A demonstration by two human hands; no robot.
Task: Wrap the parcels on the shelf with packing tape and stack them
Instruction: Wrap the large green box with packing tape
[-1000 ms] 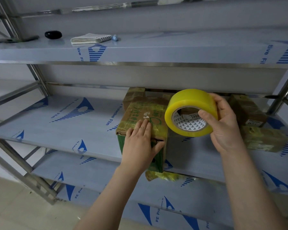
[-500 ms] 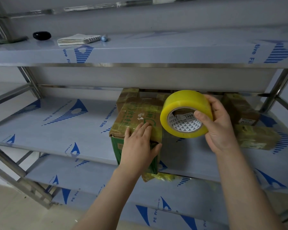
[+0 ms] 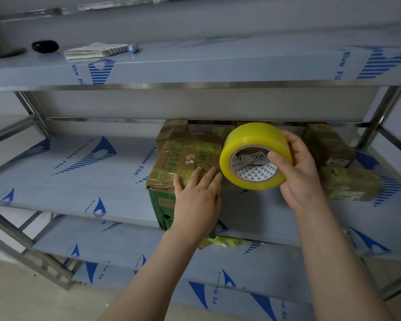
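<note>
On the middle shelf point(image 3: 67, 181), at its front edge, stands a green-sided parcel point(image 3: 183, 163) already wound in tape; the left hand point(image 3: 196, 200) lies flat on its near top corner, fingers straight. Just right, the right hand point(image 3: 299, 179) grips a yellow tape roll point(image 3: 252, 156), thumb hooked into the core, held above the shelf

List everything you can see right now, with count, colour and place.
box: one, green and brown, middle shelf front, under left hand
parcels: at least three, brown, middle shelf, one behind box, two right
tape roll: one, yellow, held above middle shelf
tape scrap: one, yellow, lower shelf below box
notebook: one, white, top shelf
black object: one, left of notebook
rack: one, steel, blue-printed film
left hand: flat on box
right hand: grips tape roll
</note>
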